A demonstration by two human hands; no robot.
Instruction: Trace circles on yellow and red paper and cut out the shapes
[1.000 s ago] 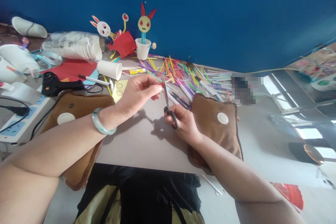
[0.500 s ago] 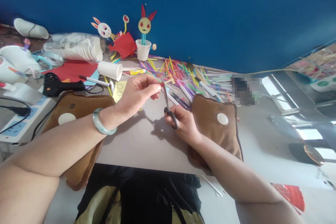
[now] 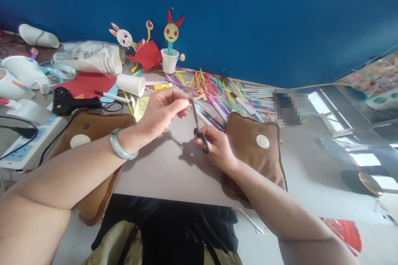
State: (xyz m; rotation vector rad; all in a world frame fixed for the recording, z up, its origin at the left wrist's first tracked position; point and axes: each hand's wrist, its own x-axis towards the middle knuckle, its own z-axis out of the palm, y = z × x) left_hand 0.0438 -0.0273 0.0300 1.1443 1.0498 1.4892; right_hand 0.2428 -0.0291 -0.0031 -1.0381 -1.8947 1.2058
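Observation:
Over the middle of the table, my right hand (image 3: 216, 145) is wrapped round the dark handles of the scissors (image 3: 195, 118), whose blades point up and away. Just left of the blade tips, my left hand (image 3: 166, 109) pinches a small reddish piece (image 3: 190, 100), mostly covered by the fingertips. The blades are right beside that piece; whether they touch it I cannot tell. A yellow sheet with drawn circles (image 3: 141, 107) lies behind my left wrist. A second pair of scissors (image 3: 213, 120) rests on the table behind my right hand.
Brown cushions (image 3: 269, 155) lie under both forearms. Coloured sticks (image 3: 214, 87) are scattered at the back, near a rabbit figure in a white cup (image 3: 169, 61). On the left are a black glue gun (image 3: 73, 102), a power strip (image 3: 27, 149), stacked cups (image 3: 96, 60) and a lying cup (image 3: 130, 85).
Both hands keep nearly the same place. The scissor blades look slightly closer together and nearer the left fingertips. The view has shifted a little.

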